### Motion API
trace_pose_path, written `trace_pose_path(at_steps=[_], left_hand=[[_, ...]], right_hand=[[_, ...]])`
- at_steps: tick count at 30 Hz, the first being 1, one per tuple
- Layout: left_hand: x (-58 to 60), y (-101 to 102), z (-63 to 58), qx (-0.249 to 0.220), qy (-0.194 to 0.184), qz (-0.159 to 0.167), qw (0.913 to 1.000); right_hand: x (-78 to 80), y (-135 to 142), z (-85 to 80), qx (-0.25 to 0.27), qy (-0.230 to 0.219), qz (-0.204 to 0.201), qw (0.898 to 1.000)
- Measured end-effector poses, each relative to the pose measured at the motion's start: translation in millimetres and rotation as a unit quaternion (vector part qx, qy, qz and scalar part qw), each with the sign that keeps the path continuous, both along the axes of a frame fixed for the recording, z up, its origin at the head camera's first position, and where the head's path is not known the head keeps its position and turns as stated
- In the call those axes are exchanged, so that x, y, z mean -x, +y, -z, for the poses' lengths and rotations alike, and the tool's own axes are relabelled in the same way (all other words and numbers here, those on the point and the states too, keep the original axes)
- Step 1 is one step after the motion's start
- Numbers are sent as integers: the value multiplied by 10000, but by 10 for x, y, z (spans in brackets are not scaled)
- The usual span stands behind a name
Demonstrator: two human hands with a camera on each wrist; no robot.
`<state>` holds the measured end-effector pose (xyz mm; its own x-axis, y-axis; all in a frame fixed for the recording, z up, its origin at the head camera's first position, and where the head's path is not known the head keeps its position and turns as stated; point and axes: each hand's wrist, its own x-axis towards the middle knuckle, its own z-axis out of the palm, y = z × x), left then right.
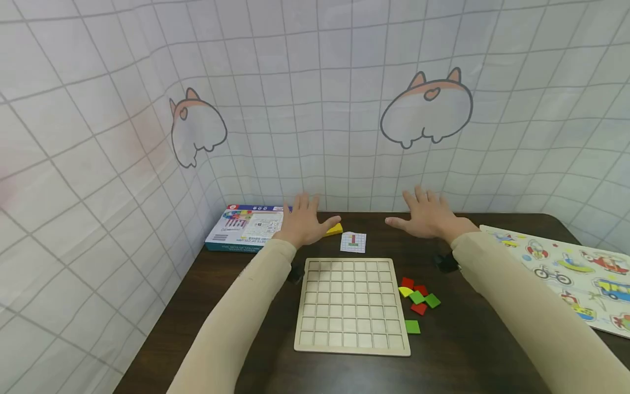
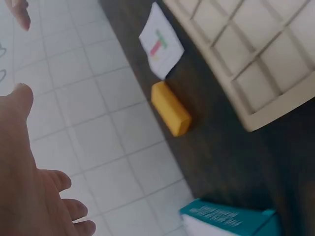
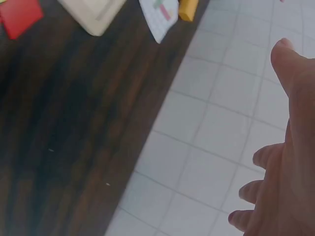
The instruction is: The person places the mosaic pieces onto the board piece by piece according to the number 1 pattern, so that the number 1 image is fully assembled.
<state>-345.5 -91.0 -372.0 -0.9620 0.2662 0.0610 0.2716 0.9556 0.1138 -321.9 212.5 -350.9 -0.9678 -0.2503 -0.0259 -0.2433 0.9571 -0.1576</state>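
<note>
Both hands are raised over the far part of the dark table with fingers spread, holding nothing. In the head view the left hand (image 1: 303,221) overlaps the right end of a flat box and a yellow block (image 1: 334,229). The right hand (image 1: 424,215) is to the right of a small paper card (image 1: 353,242), which bears a red and green T-shaped figure. Nearer the body lies a wooden grid board (image 1: 351,306), its square cells bare. Red tiles (image 1: 419,309), green tiles (image 1: 412,326) and a yellow curved tile (image 1: 406,291) lie loosely beside its right edge.
The flat printed box (image 1: 236,230) lies at the back left of the table. At the right is a picture board (image 1: 566,273) with vehicles and animals. A white grid-patterned curtain (image 1: 344,120) hangs behind and along the sides.
</note>
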Motion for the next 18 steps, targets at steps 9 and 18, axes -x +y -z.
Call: trace_pose_path(at_steps=[9, 18], left_hand=[[-286, -237, 442, -201, -328, 198, 9991], [-565, -381, 705, -288, -955, 518, 9937]], right_hand=[[-229, 84, 435, -189, -158, -166, 9996], [-498, 45, 818, 462, -75, -399, 9981]])
